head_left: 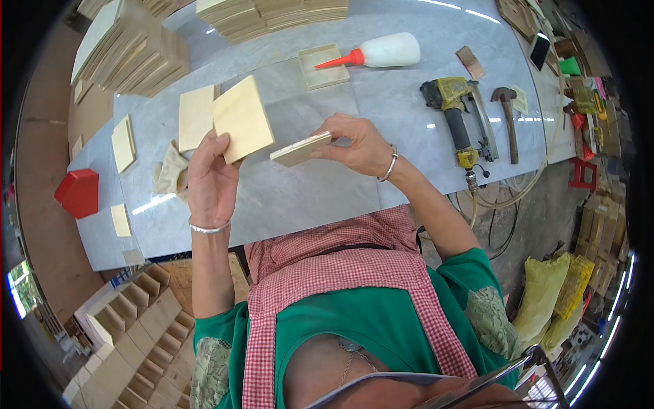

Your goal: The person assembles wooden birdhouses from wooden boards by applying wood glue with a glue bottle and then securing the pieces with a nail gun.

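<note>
Handling these panels well is probably calling for a light, steady pinch: the left hand [212,174] should be keeping the pale square plywood panel [243,119] firm by its lower edge, while the right hand [357,143] should be turning the narrow-looking pale wooden piece [301,149] squarely toward it, fingertips staying off the meeting edges. A pale streak is running along the narrow piece's upper edge; if it is wet glue, tilting could be smearing it, though I cannot tell. Both pieces are hovering over the grey marbled tabletop [313,198], the panel sitting at about 1 o'clock from the left hand, the narrow piece at 9 o'clock from the right; their near ends are lying just beside each other. The left forearm is rising from 6 o'clock, its thumb pressing the panel's face and its other fingers mostly hiding behind. The right forearm is slanting in from between 4 and 5 o'clock, wrist bending, thumb and forefinger closing narrowly on the piece's right end. Beyond, toward 1 o'clock from the narrow piece, a white plastic bottle with a red nozzle [390,50] is lying on its side.
</note>
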`<state>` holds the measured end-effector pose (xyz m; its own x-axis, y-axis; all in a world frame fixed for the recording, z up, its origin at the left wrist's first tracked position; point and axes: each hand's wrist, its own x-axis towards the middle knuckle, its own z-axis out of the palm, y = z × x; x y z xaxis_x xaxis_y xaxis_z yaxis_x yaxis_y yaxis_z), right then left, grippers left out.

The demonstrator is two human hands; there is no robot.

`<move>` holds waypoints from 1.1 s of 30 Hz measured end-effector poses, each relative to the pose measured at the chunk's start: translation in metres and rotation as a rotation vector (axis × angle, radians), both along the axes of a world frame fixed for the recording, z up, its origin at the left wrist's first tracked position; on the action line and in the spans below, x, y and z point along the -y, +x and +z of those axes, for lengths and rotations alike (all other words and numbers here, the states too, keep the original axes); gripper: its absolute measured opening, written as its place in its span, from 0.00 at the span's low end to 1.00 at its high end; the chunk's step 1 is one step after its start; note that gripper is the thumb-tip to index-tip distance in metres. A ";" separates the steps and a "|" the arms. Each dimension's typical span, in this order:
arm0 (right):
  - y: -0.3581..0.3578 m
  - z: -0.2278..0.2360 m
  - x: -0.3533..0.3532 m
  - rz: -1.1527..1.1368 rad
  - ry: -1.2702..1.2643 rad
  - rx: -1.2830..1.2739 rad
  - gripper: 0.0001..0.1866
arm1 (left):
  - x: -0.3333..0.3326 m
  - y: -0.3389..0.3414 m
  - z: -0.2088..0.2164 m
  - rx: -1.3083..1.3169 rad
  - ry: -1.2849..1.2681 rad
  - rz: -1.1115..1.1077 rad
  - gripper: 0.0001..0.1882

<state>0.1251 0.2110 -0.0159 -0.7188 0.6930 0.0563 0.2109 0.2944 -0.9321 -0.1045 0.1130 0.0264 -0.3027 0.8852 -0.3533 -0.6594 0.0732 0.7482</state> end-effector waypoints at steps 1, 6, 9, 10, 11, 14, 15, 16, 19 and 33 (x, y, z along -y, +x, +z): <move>0.002 -0.005 -0.001 -0.001 0.055 -0.015 0.12 | -0.006 -0.001 -0.003 -0.036 0.069 -0.079 0.17; -0.003 -0.028 0.000 -0.018 0.157 -0.052 0.12 | -0.001 0.003 0.003 -0.099 0.042 -0.091 0.13; -0.007 -0.025 0.005 -0.048 0.118 -0.078 0.14 | 0.002 0.006 0.005 -0.136 0.020 -0.081 0.06; -0.006 -0.020 0.006 -0.036 0.082 -0.081 0.14 | 0.001 0.006 0.006 -0.119 0.019 -0.063 0.05; -0.004 -0.017 0.005 -0.020 0.044 -0.085 0.15 | -0.004 0.008 0.006 -0.118 0.029 -0.087 0.05; 0.000 -0.019 0.005 -0.032 0.030 -0.058 0.16 | -0.007 0.014 0.009 -0.109 -0.008 -0.035 0.04; -0.002 -0.018 0.004 -0.026 0.031 -0.062 0.16 | -0.008 0.017 0.014 -0.115 -0.011 -0.027 0.04; -0.003 -0.017 0.004 -0.024 0.046 -0.055 0.16 | -0.008 0.018 0.016 -0.121 -0.015 -0.017 0.03; -0.004 -0.019 0.001 -0.021 0.059 -0.042 0.16 | -0.009 0.009 0.005 -0.129 0.067 -0.105 0.08; -0.008 -0.022 -0.003 0.009 0.063 -0.092 0.15 | -0.018 0.031 0.030 -0.110 -0.029 0.039 0.02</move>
